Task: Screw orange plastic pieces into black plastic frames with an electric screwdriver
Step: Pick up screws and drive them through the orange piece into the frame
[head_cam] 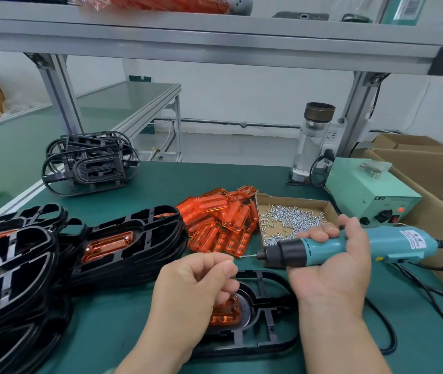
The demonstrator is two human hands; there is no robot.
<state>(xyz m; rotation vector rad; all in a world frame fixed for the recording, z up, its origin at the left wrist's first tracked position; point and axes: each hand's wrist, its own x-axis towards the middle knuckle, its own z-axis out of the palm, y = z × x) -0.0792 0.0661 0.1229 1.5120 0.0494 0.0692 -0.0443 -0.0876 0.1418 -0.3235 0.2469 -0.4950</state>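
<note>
Head view. Inspector: State the workpiece position.

Operator: One black frame (265,300) lies flat on the green mat (242,179) at near centre, partly under both hands. An orange piece (227,313) sits in its left recess.

Inspector: State the hands.

Operator: The right hand (331,263) wraps its fingers round the electric screwdriver (323,245), held level above the frame with the bit pointing left. The left hand (196,284) is curled, thumb against forefinger, just beside the bit tip. Whether a screw sits in that pinch is too small to tell.

Inspector: Likely faults?

Operator: A screw seated askew on the bit may drop into the frame. Neither hand pins the orange piece, so bit pressure could shift it off its holes. The cable (385,319) loops just right of the frame and may drag the tool.

Inspector: Clearance?

Operator: Stacked frames (107,247) crowd the left. Loose orange pieces (220,222) and the screw tray (293,203) bound the far side. Open mat remains on the near right, crossed by the cable.
</note>
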